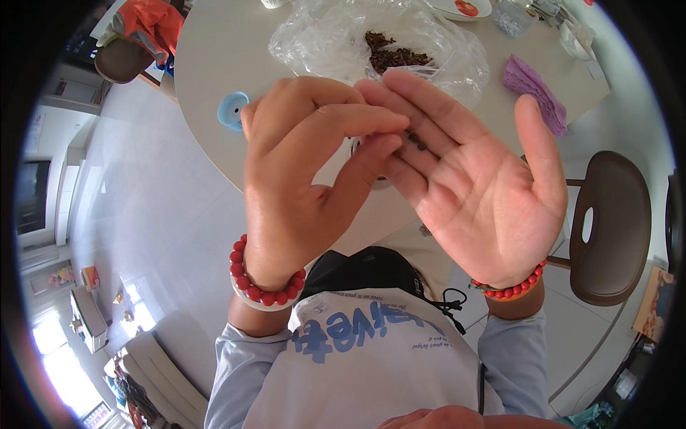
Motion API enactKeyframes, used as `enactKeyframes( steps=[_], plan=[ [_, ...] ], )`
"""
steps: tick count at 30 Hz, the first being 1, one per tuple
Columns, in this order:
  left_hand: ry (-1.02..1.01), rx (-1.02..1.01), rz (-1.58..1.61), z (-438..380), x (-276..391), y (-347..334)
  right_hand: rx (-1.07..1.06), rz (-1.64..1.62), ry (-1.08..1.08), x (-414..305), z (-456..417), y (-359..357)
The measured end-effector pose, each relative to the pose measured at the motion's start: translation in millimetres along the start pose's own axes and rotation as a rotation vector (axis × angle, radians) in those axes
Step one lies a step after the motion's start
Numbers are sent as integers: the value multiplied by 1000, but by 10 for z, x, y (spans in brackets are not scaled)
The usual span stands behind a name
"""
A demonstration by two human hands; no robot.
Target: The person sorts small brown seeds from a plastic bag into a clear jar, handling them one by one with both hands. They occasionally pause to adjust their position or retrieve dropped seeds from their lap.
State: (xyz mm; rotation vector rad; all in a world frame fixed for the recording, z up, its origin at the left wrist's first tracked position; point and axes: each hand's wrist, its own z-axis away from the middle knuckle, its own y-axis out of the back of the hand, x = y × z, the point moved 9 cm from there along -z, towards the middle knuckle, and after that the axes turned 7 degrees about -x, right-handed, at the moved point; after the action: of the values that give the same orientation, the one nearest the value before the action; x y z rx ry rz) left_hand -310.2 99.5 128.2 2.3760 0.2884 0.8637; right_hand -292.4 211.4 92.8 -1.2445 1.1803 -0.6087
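Observation:
My right hand (482,187) is held palm up, fingers stretched out and thumb apart. A few small dark seed-like bits (416,141) lie on its fingers. Over them, my left hand (305,145) brings the tips of its thumb and forefinger together. Whether something is pinched there is too small to tell. Beyond the hands, a clear plastic bag (321,45) is spread on the table, with dark brown dried plant pieces (399,58), much like Sichuan peppercorns, in it. Behind my fingers shows a sliver of a round container (382,178), mostly hidden.
On the pale round table (209,64) are a light blue plastic dish (232,111), a purple cloth (535,94), a patterned plate (463,8) and a white bowl (574,42). A brown chair (611,228) stands at right. Bare skin (439,418) shows at the bottom edge, whose is unclear.

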Motion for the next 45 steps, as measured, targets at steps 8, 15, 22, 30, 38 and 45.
enactKeyframes(
  steps=[8, 15, 22, 30, 38, 45],
  plan=[
    [-8, -11, 30, 21, -30, 69, -26, -61, 21, -24, 14, 6],
    [27, 52, 8, 66, -215, 97, -8, -116, 63, -89, -37, 52],
    [258, 67, 32, 276, -444, 194, -117, 15, 102, -204, -78, -16],
    [395, -227, -405, 707, -633, -75, -24, 488, 150, -132, -62, -67],
    [359, -214, -486, 700, -611, -183, -44, -139, 137, -276, -5, 109],
    [292, 124, -76, 276, -275, 153, 12, -119, 151, -301, 4, 178]
  ],
)
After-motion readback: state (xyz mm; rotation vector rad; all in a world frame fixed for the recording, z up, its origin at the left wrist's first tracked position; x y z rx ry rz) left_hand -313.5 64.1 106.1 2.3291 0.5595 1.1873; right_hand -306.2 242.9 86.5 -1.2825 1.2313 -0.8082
